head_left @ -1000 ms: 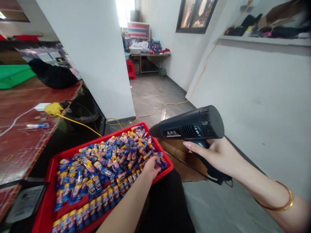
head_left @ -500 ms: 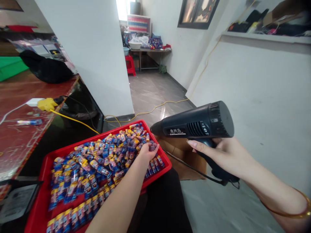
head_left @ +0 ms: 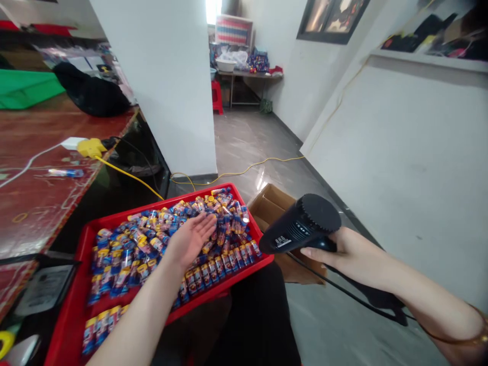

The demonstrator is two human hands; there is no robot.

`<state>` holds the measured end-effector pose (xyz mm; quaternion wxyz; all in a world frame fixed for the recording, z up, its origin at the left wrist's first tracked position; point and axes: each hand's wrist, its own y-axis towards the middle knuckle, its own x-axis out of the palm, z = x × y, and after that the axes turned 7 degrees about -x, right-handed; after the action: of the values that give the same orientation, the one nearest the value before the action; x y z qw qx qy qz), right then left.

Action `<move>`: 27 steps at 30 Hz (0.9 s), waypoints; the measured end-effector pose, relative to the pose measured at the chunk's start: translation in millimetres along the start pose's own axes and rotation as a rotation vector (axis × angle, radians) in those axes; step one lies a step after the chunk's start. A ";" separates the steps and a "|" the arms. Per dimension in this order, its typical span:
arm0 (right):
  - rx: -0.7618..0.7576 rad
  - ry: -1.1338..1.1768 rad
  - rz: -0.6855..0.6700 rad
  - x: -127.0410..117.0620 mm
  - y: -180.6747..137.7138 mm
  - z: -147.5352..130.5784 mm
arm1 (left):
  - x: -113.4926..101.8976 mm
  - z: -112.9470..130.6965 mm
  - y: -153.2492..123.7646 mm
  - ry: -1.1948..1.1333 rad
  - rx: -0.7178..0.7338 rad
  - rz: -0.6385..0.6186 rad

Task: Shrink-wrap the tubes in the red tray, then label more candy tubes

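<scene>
Tubes (head_left: pixel 142 245) lie heaped in the red tray (head_left: pixel 74 310), some lined up along its near edge. The left hand (head_left: pixel 193 239) is spread, palm up, over the heap; the right hand (head_left: pixel 339 254) grasps a blower (head_left: pixel 303 223), its nose near the tray's right corner.

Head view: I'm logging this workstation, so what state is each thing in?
Left hand: open, palm up, over the tray
Right hand: closed around the heat gun's handle
Heat gun: held, tilted; on or off cannot be told
Red tray: filled with containers
Containers: many heaped, some lined up along the near side
Cardboard box: open-topped
</scene>
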<state>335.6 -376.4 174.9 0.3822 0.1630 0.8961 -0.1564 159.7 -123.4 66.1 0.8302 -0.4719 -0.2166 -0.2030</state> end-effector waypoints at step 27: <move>-0.071 0.067 -0.326 75.8 44.2 -106.8 | -332.9 -47.1 -109.8 1.247 0.902 0.661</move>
<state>236.5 -280.4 182.6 0.3272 0.0072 0.9278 -0.1789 -166.1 -172.2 -62.7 0.9237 0.0649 0.3716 -0.0668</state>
